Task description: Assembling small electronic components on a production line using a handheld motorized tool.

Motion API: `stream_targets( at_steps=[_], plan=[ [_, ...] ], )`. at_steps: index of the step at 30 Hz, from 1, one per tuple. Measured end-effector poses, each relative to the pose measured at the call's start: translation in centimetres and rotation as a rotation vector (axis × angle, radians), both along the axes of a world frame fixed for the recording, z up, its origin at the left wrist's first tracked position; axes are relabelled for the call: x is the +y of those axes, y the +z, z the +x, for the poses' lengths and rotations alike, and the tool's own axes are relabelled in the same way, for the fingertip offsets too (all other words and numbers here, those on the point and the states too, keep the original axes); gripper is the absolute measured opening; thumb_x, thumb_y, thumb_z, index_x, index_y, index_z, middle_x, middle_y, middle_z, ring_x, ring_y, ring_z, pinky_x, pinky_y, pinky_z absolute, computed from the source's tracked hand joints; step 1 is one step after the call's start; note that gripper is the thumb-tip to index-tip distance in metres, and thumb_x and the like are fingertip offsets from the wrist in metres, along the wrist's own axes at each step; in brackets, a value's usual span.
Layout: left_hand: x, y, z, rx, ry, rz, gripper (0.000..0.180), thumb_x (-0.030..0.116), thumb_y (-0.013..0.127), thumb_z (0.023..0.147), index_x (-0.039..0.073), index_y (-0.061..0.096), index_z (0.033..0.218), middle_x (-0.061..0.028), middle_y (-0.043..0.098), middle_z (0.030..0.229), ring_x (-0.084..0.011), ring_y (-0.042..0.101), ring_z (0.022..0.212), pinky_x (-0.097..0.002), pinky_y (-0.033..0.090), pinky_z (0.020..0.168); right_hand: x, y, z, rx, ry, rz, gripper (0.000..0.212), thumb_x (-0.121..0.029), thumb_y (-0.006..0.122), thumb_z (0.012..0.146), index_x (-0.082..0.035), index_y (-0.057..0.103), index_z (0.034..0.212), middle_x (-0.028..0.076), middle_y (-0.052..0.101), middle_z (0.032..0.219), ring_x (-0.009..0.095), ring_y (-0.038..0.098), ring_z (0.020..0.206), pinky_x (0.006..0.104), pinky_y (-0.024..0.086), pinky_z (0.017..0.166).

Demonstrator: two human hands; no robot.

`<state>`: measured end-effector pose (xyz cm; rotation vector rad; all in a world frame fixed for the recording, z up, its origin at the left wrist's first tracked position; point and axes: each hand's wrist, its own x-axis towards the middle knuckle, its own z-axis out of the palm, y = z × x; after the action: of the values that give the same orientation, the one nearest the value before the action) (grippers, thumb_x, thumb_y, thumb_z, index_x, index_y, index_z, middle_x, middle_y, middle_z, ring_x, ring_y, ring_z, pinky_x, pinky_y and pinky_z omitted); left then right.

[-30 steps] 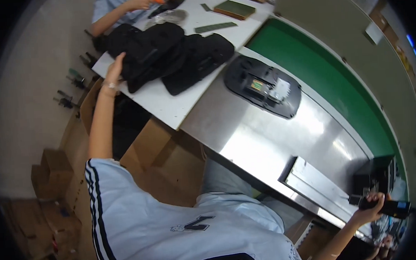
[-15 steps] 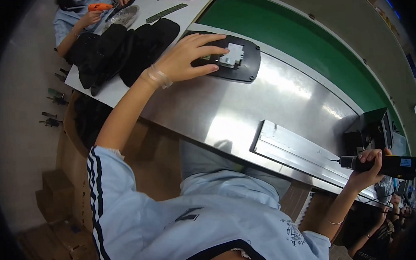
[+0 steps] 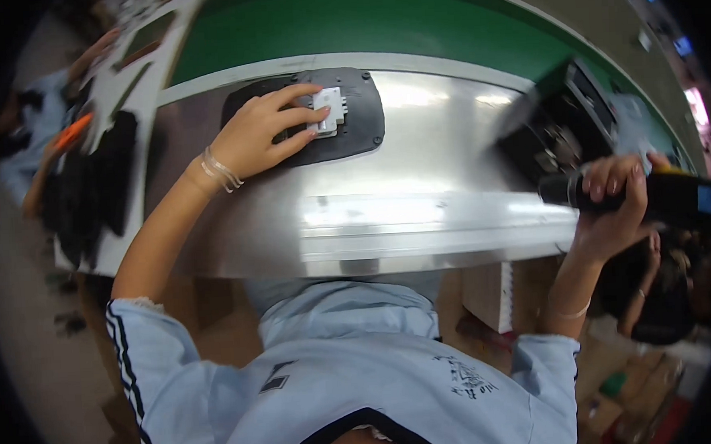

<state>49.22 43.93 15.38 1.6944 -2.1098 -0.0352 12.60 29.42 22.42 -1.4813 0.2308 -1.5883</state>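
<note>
A flat black plastic housing [image 3: 360,133] with rounded corners lies on the metal bench top. On it sits a small white module [image 3: 332,102]. My left hand [image 3: 266,130] rests over the housing with its fingers spread, the fingertips touching the module and its near edge. At the right, my right hand [image 3: 616,200] is wrapped round a black electric screwdriver [image 3: 567,190], raised at the bench's right end. Its tip points left and is blurred. Part of the housing is hidden under my left hand.
A black box-shaped device [image 3: 563,127] stands at the right of the bench. Along the front edge runs a metal rail [image 3: 372,229]. Black covers [image 3: 100,179] lie on the white table at left, near a co-worker with an orange tool [image 3: 74,131]. Another person is at lower right.
My view has turned to the right. The screwdriver is higher beside the black device and its tip has swung. My left hand stays over the housing, its fingertips now on the white module.
</note>
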Motion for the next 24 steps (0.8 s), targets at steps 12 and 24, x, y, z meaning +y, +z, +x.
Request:
stream_targets(
  at_steps=[12, 24],
  plan=[
    [-7.5, -0.9, -8.8, 0.072, -0.374, -0.154, 0.025, 0.026, 0.071, 0.081, 0.02, 0.071, 0.105, -0.005, 0.059, 0.114, -0.0188, 0.062, 0.082, -0.0308, 0.052, 0.073, -5.0, 3.4, -0.7, 0.124, -0.2, -0.152, 0.021, 0.002, 0.055, 0.087, 0.001, 0.048, 0.107, 0.007, 0.047, 0.065, 0.016, 0.047, 0.052, 0.031, 0.041, 0.052],
    [-8.9, -0.8, -10.8, 0.104, -0.337, -0.192, 0.022, 0.032, 0.073, 0.078, 0.021, 0.072, 0.096, -0.0029, 0.06, 0.109, -0.0193, 0.063, 0.082, -0.0312, 0.051, 0.071, -6.6, 3.0, -0.7, 0.167, -0.183, -0.023, 0.014, 0.002, 0.051, 0.087, -0.001, 0.05, 0.101, 0.005, 0.045, 0.063, 0.015, 0.044, 0.049, 0.0307, 0.04, 0.049]
  ],
)
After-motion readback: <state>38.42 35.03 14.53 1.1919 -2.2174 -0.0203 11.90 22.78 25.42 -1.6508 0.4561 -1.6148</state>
